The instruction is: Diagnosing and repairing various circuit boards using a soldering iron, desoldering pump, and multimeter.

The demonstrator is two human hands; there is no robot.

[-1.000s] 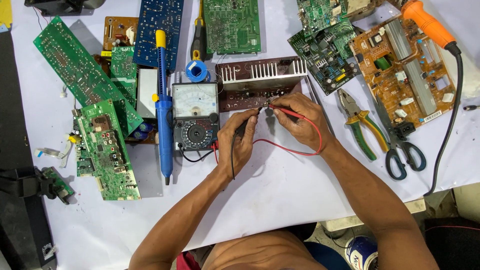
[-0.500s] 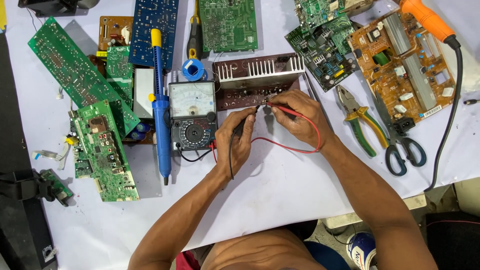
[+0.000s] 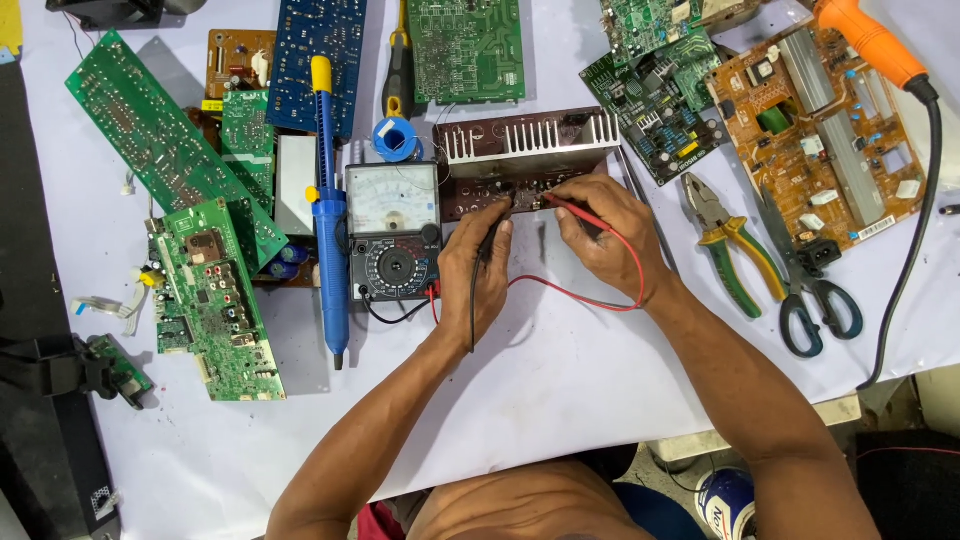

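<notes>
Left hand (image 3: 476, 268) closed on black probe (image 3: 492, 232), right hand (image 3: 603, 236) closed on red probe (image 3: 566, 205), tips touching brown board (image 3: 500, 185) near desk's (image 3: 560, 370) far edge.

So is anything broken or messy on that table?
Nothing looks broken or spilled. The left hand and right hand press probes on the brown board; other circuit boards overlap loosely, like the green ones.

Black probe (image 3: 490, 235) and red probe (image 3: 575, 210) tips touching brown heatsinked board (image 3: 520, 165)
</notes>
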